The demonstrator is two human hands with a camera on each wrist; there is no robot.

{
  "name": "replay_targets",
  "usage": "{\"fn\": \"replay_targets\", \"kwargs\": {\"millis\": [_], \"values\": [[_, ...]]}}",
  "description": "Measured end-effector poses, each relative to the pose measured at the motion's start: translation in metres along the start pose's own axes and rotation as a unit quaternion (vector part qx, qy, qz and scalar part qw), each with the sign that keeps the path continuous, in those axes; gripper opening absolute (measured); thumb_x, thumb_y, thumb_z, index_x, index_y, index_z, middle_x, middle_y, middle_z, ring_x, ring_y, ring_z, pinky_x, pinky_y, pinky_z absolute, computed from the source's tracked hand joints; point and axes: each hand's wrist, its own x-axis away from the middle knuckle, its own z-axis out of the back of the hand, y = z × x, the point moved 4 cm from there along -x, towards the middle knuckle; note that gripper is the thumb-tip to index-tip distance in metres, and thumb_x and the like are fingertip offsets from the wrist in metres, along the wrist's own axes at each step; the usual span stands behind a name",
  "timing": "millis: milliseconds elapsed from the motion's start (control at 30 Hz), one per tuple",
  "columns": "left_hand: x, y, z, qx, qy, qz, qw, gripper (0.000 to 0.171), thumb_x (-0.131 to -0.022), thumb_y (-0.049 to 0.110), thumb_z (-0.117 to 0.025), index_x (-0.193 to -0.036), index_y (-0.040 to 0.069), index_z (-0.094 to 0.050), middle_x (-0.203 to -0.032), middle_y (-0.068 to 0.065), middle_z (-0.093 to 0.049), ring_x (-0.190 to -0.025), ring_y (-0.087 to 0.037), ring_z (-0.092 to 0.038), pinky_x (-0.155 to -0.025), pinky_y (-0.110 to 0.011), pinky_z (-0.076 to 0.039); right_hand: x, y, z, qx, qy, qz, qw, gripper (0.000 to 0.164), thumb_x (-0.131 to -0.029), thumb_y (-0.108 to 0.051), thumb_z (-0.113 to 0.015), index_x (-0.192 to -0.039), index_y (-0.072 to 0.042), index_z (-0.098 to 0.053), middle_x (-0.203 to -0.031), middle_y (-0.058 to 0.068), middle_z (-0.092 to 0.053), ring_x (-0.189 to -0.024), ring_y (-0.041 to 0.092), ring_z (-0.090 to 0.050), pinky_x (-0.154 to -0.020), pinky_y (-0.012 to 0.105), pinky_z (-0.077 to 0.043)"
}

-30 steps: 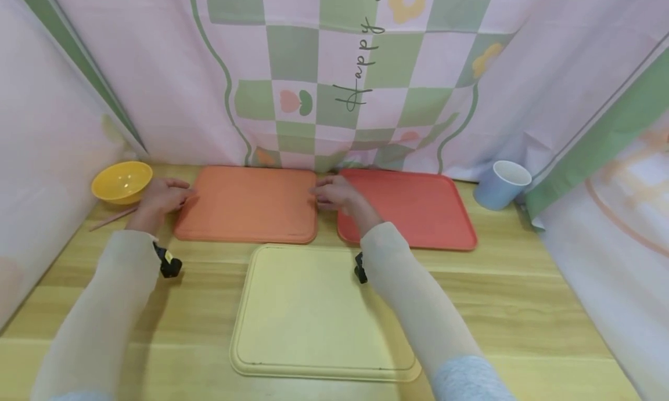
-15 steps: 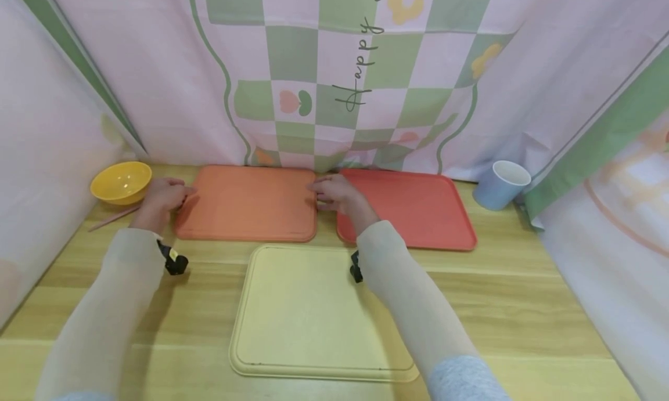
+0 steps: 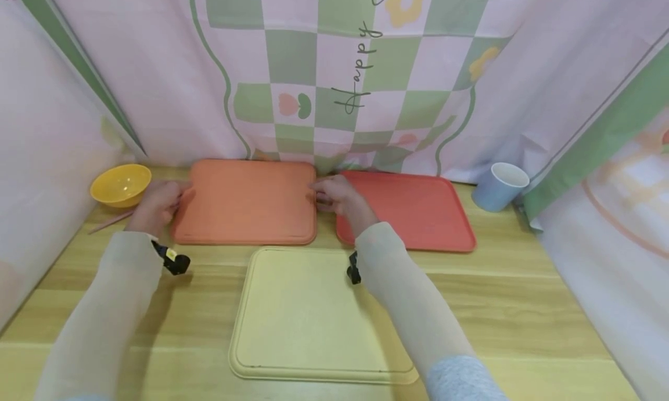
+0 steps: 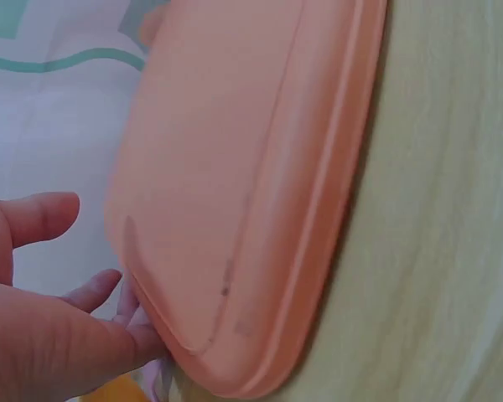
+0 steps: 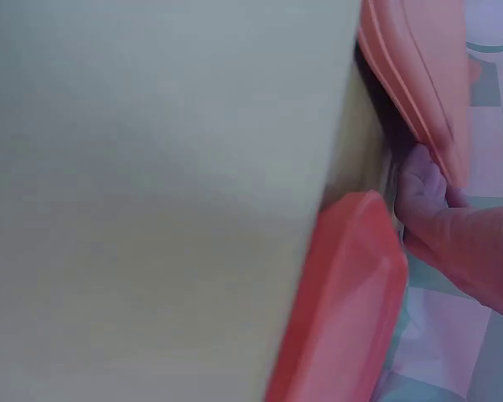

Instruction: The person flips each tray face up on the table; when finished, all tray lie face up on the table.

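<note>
An orange tray (image 3: 245, 201) lies at the back left of the table, its far edge raised a little. At its left side my left hand (image 3: 159, 201) holds the rim; in the left wrist view the fingers (image 4: 109, 339) reach the tray's corner while the thumb (image 4: 46, 218) stands apart from it. My right hand (image 3: 334, 193) holds the opposite side, its fingertips (image 5: 421, 172) tucked under the rim in the right wrist view. Right beside that hand is a red tray (image 3: 413, 209), partly behind my wrist. A pale yellow tray (image 3: 319, 314) lies in front, beneath my right forearm.
Behind my left hand stands a yellow bowl (image 3: 121, 185), with a thin pinkish stick (image 3: 110, 221) by it. A blue cup (image 3: 499, 187) is at the back right corner. Printed curtains (image 3: 292, 58) hang along the back and sides of the wooden table (image 3: 502, 308).
The orange tray's far edge has risen, tilting the tray slightly toward me. Both hands have stayed at its sides, the left fingers shifting a little at the rim.
</note>
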Motion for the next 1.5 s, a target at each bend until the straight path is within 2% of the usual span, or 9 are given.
{"fn": "replay_targets", "kwargs": {"millis": [100,267,467,667,933,1100,1233,1333,1500], "values": [[0.001,0.003,0.0,-0.025,-0.005,-0.005,0.9997,0.016,-0.103,0.021,-0.059,-0.112,0.009,-0.056,-0.08,0.009,-0.052,-0.071,-0.007,-0.05,-0.064,-0.02,-0.046,-0.001,-0.003,-0.001,0.0,-0.001,0.008,1.0,0.006,-0.1,-0.009,-0.063,-0.102,-0.004,-0.063,-0.085,0.005,-0.065,-0.089,0.019,-0.061,-0.09,0.039,-0.049],[0.005,0.008,0.003,-0.034,-0.009,-0.014,0.9993,0.016,-0.101,0.027,-0.061,-0.109,0.014,-0.06,-0.1,0.006,-0.051,-0.089,-0.012,-0.048,-0.074,-0.024,-0.047,0.0,-0.008,-0.008,-0.012,-0.011,0.016,1.0,0.008,-0.101,-0.011,-0.061,-0.095,-0.008,-0.058,-0.088,0.002,-0.061,-0.083,0.014,-0.058,-0.087,0.034,-0.048],[0.011,0.014,0.008,0.012,0.0,-0.031,0.9994,0.023,-0.1,0.036,-0.061,-0.093,0.014,-0.059,-0.082,0.006,-0.051,-0.076,-0.011,-0.05,-0.063,-0.024,-0.045,-0.001,-0.015,-0.014,-0.067,-0.012,0.032,0.997,0.012,-0.103,-0.015,-0.06,-0.094,-0.008,-0.058,-0.087,0.001,-0.059,-0.08,0.013,-0.057,-0.079,0.03,-0.049],[0.017,0.025,0.005,0.036,0.011,-0.045,0.9983,0.04,-0.098,0.051,-0.06,-0.108,0.012,-0.056,-0.089,0.006,-0.055,-0.077,-0.009,-0.054,-0.063,-0.024,-0.048,0.005,-0.026,-0.018,-0.066,0.007,0.058,0.996,0.031,-0.106,-0.031,-0.056,-0.081,-0.012,-0.055,-0.075,-0.002,-0.05,-0.071,0.014,-0.048,-0.068,0.029,-0.04],[0.022,0.036,0.003,0.061,0.056,-0.017,0.9964,0.071,-0.087,0.07,-0.059,-0.137,0.021,-0.051,-0.116,0.006,-0.049,-0.101,-0.011,-0.049,-0.087,-0.031,-0.045,0.014,-0.036,-0.025,-0.102,0.043,0.065,0.992,0.03,-0.103,-0.042,-0.058,-0.113,-0.014,-0.057,-0.105,0.002,-0.058,-0.095,0.017,-0.057,-0.086,0.033,-0.048],[0.027,0.045,0.003,0.132,0.059,-0.043,0.9885,0.058,-0.087,0.066,-0.061,-0.125,0.023,-0.056,-0.118,0.007,-0.05,-0.105,-0.011,-0.047,-0.094,-0.032,-0.04,0.021,-0.043,-0.03,-0.149,0.026,0.061,0.987,0.045,-0.105,-0.054,-0.047,-0.112,-0.011,-0.054,-0.101,0.003,-0.055,-0.093,0.018,-0.054,-0.085,0.033,-0.045],[0.032,0.05,0.003,0.201,0.06,-0.045,0.9767,0.054,-0.089,0.063,-0.061,-0.124,0.021,-0.057,-0.12,0.007,-0.05,-0.107,-0.009,-0.048,-0.087,-0.024,-0.044,0.026,-0.049,-0.031,-0.171,0.031,0.048,0.984,0.065,-0.103,-0.061,-0.043,-0.148,-0.015,-0.039,-0.104,0.004,-0.057,-0.098,0.02,-0.055,-0.092,0.037,-0.046],[0.036,0.054,0.004,0.259,0.044,-0.036,0.9642,0.059,-0.092,0.063,-0.058,-0.133,0.02,-0.051,-0.123,0.008,-0.047,-0.11,-0.007,-0.047,-0.086,-0.022,-0.046,0.029,-0.052,-0.033,-0.169,0.031,0.045,0.984,0.067,-0.104,-0.057,-0.046,-0.154,-0.014,-0.035,-0.107,0.006,-0.06,-0.1,0.021,-0.057,-0.096,0.04,-0.047],[0.042,0.06,0.005,0.31,0.017,-0.027,0.9501,0.059,-0.093,0.066,-0.056,-0.127,0.017,-0.05,-0.116,0.005,-0.047,-0.106,-0.009,-0.049,-0.083,-0.025,-0.047,0.032,-0.056,-0.038,-0.171,0.023,0.065,0.983,0.031,-0.103,-0.036,-0.055,-0.107,-0.006,-0.062,-0.096,0.006,-0.065,-0.086,0.019,-0.062,-0.084,0.034,-0.051]]}}
